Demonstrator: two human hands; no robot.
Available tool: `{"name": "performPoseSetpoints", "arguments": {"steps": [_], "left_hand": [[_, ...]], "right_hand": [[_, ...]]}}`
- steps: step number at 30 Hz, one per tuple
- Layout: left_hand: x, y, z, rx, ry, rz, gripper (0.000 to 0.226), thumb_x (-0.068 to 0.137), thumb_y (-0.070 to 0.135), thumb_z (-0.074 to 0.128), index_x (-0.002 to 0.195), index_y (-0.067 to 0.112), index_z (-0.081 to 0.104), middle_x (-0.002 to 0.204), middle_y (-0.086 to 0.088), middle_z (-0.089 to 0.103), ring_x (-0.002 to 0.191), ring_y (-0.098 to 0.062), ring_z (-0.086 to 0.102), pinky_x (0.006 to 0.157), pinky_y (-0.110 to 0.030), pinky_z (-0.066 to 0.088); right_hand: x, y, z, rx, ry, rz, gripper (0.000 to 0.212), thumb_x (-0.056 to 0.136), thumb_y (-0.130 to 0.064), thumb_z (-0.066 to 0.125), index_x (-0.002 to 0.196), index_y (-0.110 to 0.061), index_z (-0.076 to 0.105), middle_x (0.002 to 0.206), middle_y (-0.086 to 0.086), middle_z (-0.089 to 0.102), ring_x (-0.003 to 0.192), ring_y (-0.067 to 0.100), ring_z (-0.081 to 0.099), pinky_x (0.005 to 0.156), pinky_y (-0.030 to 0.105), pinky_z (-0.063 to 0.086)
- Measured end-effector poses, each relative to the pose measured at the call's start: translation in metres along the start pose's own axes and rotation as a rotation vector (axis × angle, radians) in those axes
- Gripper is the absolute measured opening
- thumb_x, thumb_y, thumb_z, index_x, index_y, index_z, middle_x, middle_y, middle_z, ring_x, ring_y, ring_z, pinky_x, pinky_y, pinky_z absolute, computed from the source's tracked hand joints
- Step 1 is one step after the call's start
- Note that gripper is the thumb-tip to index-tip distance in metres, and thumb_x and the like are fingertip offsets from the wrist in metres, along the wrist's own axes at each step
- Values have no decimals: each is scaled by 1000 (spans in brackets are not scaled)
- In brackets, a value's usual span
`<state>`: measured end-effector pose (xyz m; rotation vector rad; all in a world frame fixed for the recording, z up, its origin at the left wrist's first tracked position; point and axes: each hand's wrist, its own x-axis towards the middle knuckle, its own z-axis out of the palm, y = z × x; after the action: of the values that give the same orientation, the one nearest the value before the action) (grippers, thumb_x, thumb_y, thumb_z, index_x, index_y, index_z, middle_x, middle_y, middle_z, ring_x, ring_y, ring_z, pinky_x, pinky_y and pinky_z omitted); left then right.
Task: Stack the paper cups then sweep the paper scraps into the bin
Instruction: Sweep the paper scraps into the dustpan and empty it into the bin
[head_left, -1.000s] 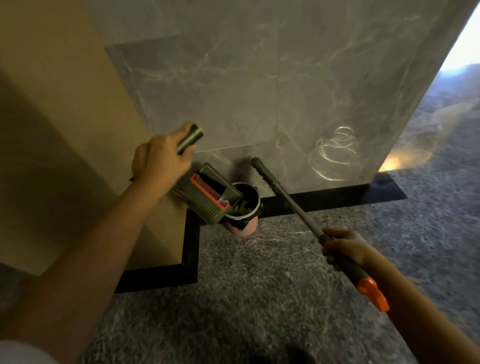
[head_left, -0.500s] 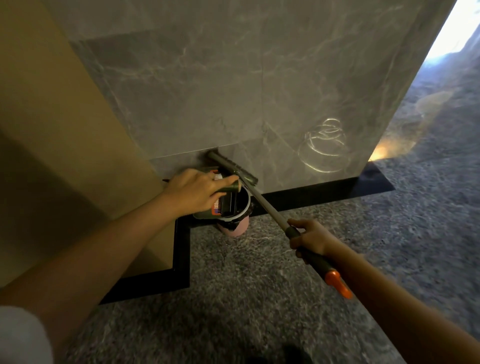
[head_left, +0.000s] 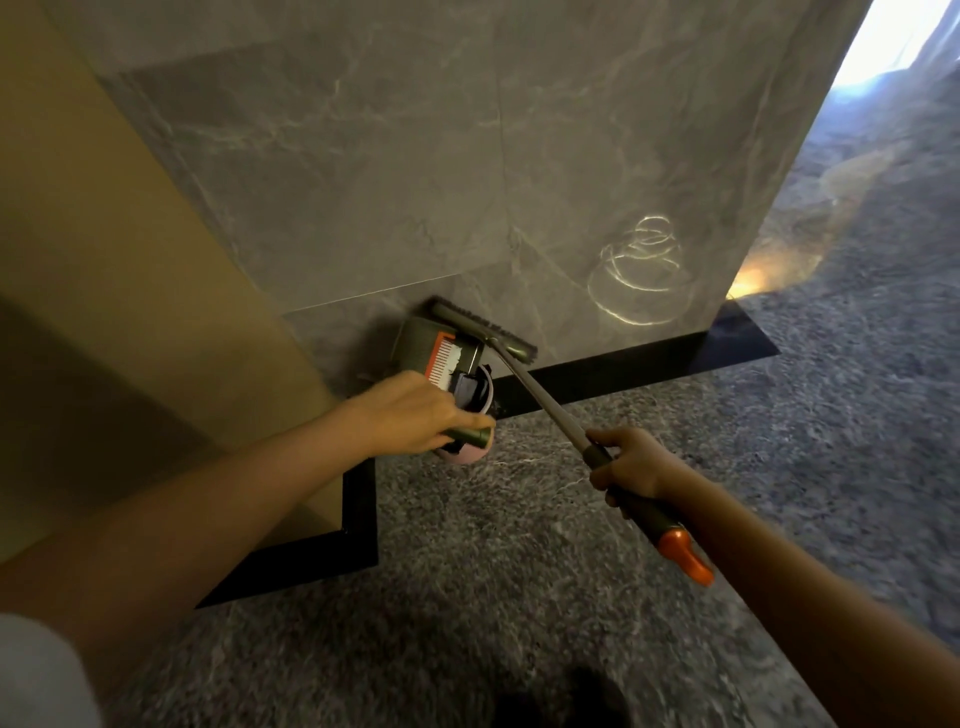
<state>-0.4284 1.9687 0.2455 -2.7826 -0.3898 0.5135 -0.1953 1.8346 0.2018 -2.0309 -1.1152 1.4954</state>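
A small pink bin (head_left: 470, 454) with a dark liner stands on the floor in the corner by the marble wall. My left hand (head_left: 410, 413) grips the dark handle of a green dustpan (head_left: 436, 351), which is tipped over the bin's mouth with its orange comb showing. A white paper scrap (head_left: 453, 358) lies at the comb. My right hand (head_left: 631, 467) holds the broom handle (head_left: 540, 402); the broom head (head_left: 483, 330) rests against the dustpan's far edge at the wall. No paper cups are in view.
A grey marble wall (head_left: 467, 156) rises straight ahead and a tan wall (head_left: 104, 260) stands to the left, both edged by a black skirting (head_left: 623, 364). Grey stone floor (head_left: 519, 571) spreads below and to the right, with bright light at the far right.
My left hand lowered the dustpan from a raised tilt down over the bin. The broom head moved in against the dustpan, and my right hand came closer.
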Motion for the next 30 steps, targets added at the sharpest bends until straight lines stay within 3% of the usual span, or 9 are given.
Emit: {"name": "performPoseSetpoints", "arguments": {"steps": [4, 10, 16, 19, 24, 30], "left_hand": [[5, 10, 2, 26, -77, 82, 53, 100, 32, 41, 146, 47, 20, 111, 1, 62, 95, -18, 61, 71, -34, 47], [-1, 15, 11, -4, -13, 42, 51, 99, 36, 42, 143, 51, 21, 107, 3, 61, 89, -20, 61, 68, -35, 50], [-19, 4, 23, -131, 95, -118, 48, 95, 45, 46, 140, 53, 30, 95, 7, 62, 77, -16, 58, 58, -26, 34], [-23, 0, 24, -133, 63, -189, 45, 94, 55, 40, 138, 46, 34, 96, 7, 62, 76, -15, 57, 57, -26, 33], [-32, -10, 22, -108, 58, -261, 37, 90, 64, 36, 102, 31, 45, 90, 7, 64, 74, -15, 59, 55, -27, 26], [-38, -7, 19, -119, 27, -286, 34, 93, 58, 37, 112, 31, 47, 94, 7, 63, 74, -13, 54, 49, -25, 21]], "right_hand": [[0, 13, -3, 44, 4, 23, 71, 86, -1, 58, 147, -19, 26, 104, 13, 52, 64, 16, 57, 40, 16, 45], [-1, 29, 0, 112, 2, 32, 71, 84, 0, 59, 146, -19, 29, 111, 16, 53, 64, 16, 58, 42, 18, 47], [-4, 24, 1, 138, 0, 22, 72, 84, 2, 58, 147, -18, 28, 110, 18, 51, 60, 16, 57, 40, 17, 46], [-7, 18, 2, 134, 1, 22, 73, 84, 1, 58, 147, -20, 27, 108, 17, 52, 60, 16, 57, 40, 19, 46], [-8, 11, 3, 119, 3, -5, 74, 84, 2, 59, 147, -20, 28, 109, 16, 53, 58, 15, 57, 41, 20, 48], [-11, 8, 5, 103, -2, -22, 73, 85, 1, 58, 147, -21, 27, 109, 15, 53, 61, 15, 57, 42, 19, 48]]}}
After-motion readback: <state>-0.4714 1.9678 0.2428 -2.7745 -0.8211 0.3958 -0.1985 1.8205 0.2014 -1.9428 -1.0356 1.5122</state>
